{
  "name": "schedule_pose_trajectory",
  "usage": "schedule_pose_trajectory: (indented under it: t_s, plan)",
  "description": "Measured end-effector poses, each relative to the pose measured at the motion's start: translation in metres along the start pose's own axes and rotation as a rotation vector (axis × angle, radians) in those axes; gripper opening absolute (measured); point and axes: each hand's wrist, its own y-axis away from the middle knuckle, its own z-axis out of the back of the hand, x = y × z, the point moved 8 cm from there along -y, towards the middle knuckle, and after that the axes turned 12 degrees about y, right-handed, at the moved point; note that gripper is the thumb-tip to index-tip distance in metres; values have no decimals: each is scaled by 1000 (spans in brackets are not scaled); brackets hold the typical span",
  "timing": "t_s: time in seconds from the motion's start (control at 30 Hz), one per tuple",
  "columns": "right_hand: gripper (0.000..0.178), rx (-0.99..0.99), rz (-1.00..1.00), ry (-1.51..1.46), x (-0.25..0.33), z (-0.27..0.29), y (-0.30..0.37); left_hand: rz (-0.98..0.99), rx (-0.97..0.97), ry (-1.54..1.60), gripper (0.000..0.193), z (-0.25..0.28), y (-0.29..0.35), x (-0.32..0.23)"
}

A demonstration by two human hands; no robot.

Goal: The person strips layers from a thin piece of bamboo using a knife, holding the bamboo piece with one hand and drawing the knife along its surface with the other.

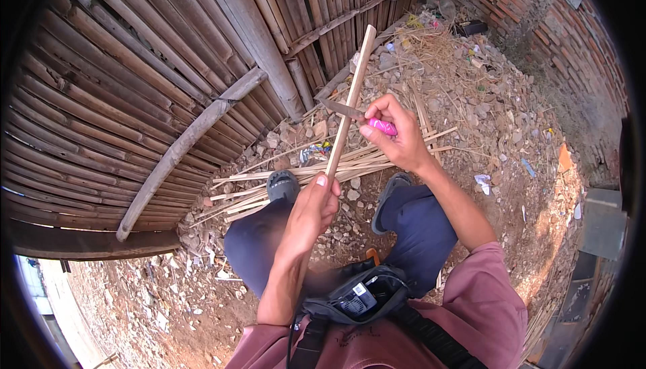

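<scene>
My left hand [315, 209] is closed round the lower part of a long pale strip of split bamboo [356, 86], which slants up and away from me. In my right hand [397, 137] is a knife [344, 109] with a pink handle, its dark blade pointing left and crossing the strip above my left hand. Whether the blade's edge bites into the strip cannot be made out. Beyond my left hand, several cut strips [370, 162] lie in a loose bundle on the ground, between and past my shoes.
A bamboo slat wall [114, 100] with round poles rises at the left. At the far right stands a brick wall [572, 39]. Stones, shavings and litter cover the dirt ground [484, 120]. An open black waist bag [363, 298] sits at my lap.
</scene>
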Motion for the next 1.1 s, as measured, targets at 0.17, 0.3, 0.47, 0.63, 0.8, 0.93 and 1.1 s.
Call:
schedule_pose_trajectory:
  t_s: [0.17,0.3,0.47,0.63,0.8,0.93,1.1]
  plan:
    - [26,17,17,67,4,-1,1,3,-8,7,47,-1,0,0]
    - [26,15,-24,46,2,-1,0,1,-17,-13,47,0,0,-2]
    - [24,-48,-5,67,-4,5,-1,-64,-27,-43,43,1,-3,-1]
    - [21,-81,-54,201,-9,31,-9,-300,-187,-300,30,13,-2,-8]
    - [23,-110,7,295,-6,43,-9,-304,-224,-447,27,9,-2,-14]
    - [22,-78,25,277,-4,37,-8,-338,-217,-517,29,6,-1,-15]
    - [19,-124,12,267,-6,50,-11,-365,-211,-559,26,-7,2,-26]
